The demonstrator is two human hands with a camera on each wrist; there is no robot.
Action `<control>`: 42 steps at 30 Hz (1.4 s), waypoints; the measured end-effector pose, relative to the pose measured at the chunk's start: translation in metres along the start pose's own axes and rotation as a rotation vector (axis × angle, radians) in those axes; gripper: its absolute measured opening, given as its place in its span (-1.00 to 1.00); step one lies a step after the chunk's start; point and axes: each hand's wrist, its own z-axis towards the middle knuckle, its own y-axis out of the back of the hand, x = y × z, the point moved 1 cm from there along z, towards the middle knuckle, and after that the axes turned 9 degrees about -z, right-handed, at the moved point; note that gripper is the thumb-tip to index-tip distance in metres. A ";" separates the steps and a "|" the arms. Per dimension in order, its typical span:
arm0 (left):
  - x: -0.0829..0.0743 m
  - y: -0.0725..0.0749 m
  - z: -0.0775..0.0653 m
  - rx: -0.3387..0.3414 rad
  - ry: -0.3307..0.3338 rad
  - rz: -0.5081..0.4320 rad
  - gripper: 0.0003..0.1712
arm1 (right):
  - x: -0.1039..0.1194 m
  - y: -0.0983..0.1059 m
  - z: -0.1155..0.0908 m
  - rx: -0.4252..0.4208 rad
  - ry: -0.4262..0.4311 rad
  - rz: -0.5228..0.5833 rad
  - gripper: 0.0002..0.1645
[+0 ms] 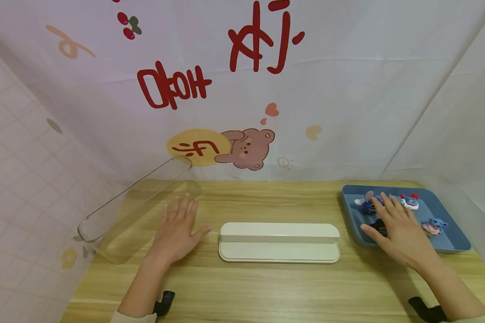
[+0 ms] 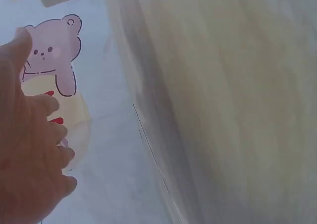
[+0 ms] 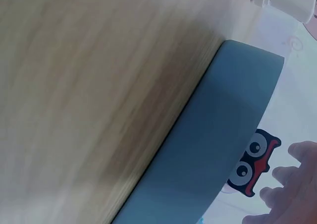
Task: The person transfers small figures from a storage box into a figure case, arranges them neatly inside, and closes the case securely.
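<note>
My left hand [image 1: 174,237] has its fingers spread and holds nothing; in the head view it is between a clear plastic cover [image 1: 135,185] and a cream-white stepped base [image 1: 279,252]. The left wrist view shows the same hand [image 2: 29,140] with extended fingers. On the right, my other hand [image 1: 404,235] stretches its fingers over a blue tray [image 1: 460,244], partly hiding what lies inside. A dark blue figurine [image 1: 368,206], a white-and-red figurine [image 1: 410,202] and a light blue figurine [image 1: 434,226] sit there. A black piece with big round eyes [image 3: 253,162] shows beside the right fingers.
A wooden tabletop [image 1: 242,291] carries everything. Behind it hangs a white printed cloth [image 1: 347,98] with a bear picture, and more cloth [image 1: 20,157] closes off the left side. Black camera mounts sit at both wrists.
</note>
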 end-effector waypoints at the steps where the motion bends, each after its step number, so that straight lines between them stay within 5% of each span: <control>1: -0.001 0.000 0.000 0.001 -0.006 -0.005 0.04 | -0.001 0.001 -0.001 0.000 -0.003 0.004 0.08; 8: -0.010 0.000 -0.001 -0.020 -0.080 -0.014 0.07 | -0.005 0.004 -0.005 0.004 -0.023 0.027 0.07; 18: -0.028 -0.001 -0.003 -0.043 -0.179 -0.017 0.19 | -0.009 0.010 -0.010 -0.098 -0.006 0.053 0.08; 29: -0.042 -0.009 -0.005 0.005 -0.234 -0.018 0.36 | -0.016 0.011 -0.016 -0.091 -0.027 0.033 -0.04; 42: -0.049 -0.021 -0.004 0.052 -0.278 -0.015 0.37 | -0.019 0.003 -0.017 -0.195 0.037 0.028 -0.18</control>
